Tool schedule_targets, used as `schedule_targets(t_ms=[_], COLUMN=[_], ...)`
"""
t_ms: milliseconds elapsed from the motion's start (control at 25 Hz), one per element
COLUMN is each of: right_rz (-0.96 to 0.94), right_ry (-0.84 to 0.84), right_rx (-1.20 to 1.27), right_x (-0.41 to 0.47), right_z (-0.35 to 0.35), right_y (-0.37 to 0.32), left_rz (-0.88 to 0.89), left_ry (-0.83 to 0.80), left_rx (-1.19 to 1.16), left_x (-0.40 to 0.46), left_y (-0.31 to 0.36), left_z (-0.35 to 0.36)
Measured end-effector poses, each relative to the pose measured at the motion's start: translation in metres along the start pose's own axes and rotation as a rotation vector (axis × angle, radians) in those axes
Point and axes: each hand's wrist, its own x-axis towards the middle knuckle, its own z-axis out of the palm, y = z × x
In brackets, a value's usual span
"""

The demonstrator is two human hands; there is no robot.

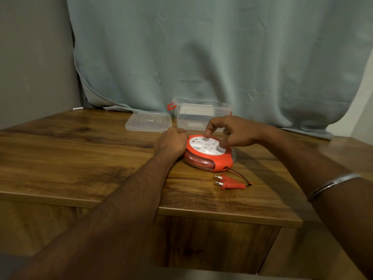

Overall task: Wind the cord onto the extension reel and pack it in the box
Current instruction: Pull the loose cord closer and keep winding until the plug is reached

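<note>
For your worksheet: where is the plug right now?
The plug lies on the table, just in front of the reel, right of centre.

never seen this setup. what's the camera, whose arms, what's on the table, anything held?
No machine: one wide-angle camera worn on a person's head, looking down at their own bare arms. On the brown wooden table lies a round red-and-white extension reel. The left hand grips its left rim; the right hand has curled fingers on the white socket face. A short length of thin cord leads out to the red two-pin plug, lying loose. Behind stand a clear plastic box, open, and its clear lid flat beside it.
</note>
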Motion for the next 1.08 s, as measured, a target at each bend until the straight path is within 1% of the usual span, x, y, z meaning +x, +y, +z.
schedule_targets(t_ms=[40,120,400,560,640,720,880,960,1080], right_rz=[0.018,0.021,-0.059,0.008,0.061,0.112,0.159,0.196,0.252], right_ry=[-0.044,-0.080,-0.029,0.038,0.080,0.087,0.129,0.166,0.209], right_rx=[0.015,0.023,-0.051,-0.137,-0.143,-0.152,-0.138,-0.150,-0.208], right_x=[-0.001,-0.002,-0.006,-0.007,-0.007,-0.008,-0.008,-0.008,-0.007], right_z=[-0.002,-0.004,-0.003,0.009,0.010,0.010,0.021,0.025,0.026], right_y=[0.003,0.008,-0.002,-0.016,-0.018,-0.019,-0.020,-0.023,-0.029], left_rz=[0.001,0.000,-0.007,0.047,0.051,0.039,0.030,0.050,0.121], left_ry=[-0.003,-0.007,-0.034,-0.061,-0.047,-0.035,-0.046,-0.051,-0.070], left_rx=[0.000,-0.002,-0.020,0.081,0.073,0.063,0.069,0.068,0.156], left_x=[0.001,0.001,-0.001,-0.003,-0.004,-0.003,-0.002,-0.003,-0.004], left_y=[-0.001,-0.002,0.001,0.002,0.002,0.002,0.001,0.001,0.001], left_z=[0.000,0.000,0.000,-0.001,-0.002,-0.002,-0.001,-0.002,-0.004])
